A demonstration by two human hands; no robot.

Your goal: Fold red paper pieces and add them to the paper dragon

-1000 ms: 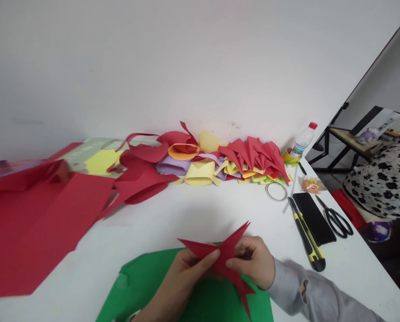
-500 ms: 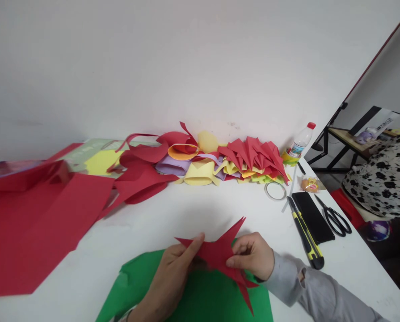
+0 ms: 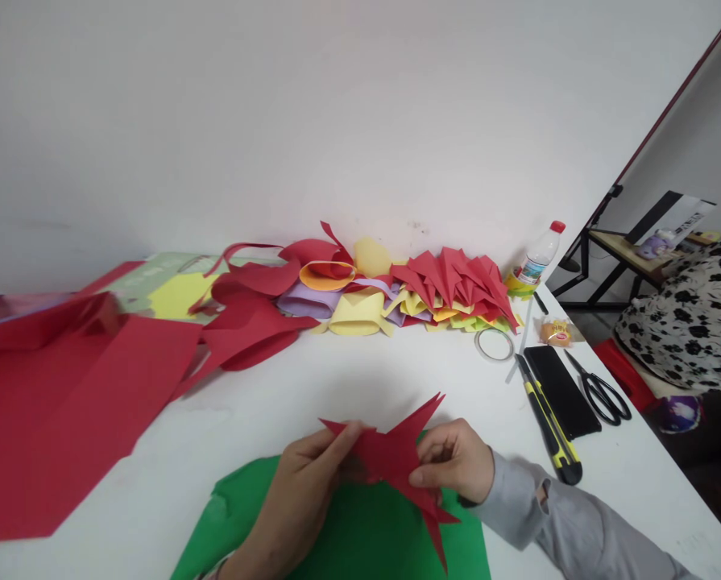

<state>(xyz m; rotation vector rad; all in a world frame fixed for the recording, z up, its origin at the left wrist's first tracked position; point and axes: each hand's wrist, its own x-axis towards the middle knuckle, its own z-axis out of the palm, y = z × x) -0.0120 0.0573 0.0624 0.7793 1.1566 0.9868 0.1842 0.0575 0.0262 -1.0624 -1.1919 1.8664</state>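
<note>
A folded red paper star point(image 3: 393, 455) with long pointed tips is held up between my two hands. My left hand point(image 3: 312, 475) pinches its left side, thumb on top along the edge. On the right, my right hand point(image 3: 453, 461) grips the star's edge between thumb and bent fingers. Beneath both hands lies a green paper sheet point(image 3: 384, 540), creased at its left corner. Part of the star's underside is hidden by my fingers.
Red paper sheets point(image 3: 76, 403) cover the table's left side. Folded red stars point(image 3: 457, 278) and paper shapes line the wall. At right are a tape roll point(image 3: 494, 344), utility knife point(image 3: 550, 423), black flat case point(image 3: 562, 391), scissors point(image 3: 602, 395) and bottle point(image 3: 536, 258).
My left hand has shifted slightly along the star's left side, and that side has tilted a little. My right hand keeps nearly the same hold. The view has moved slightly.
</note>
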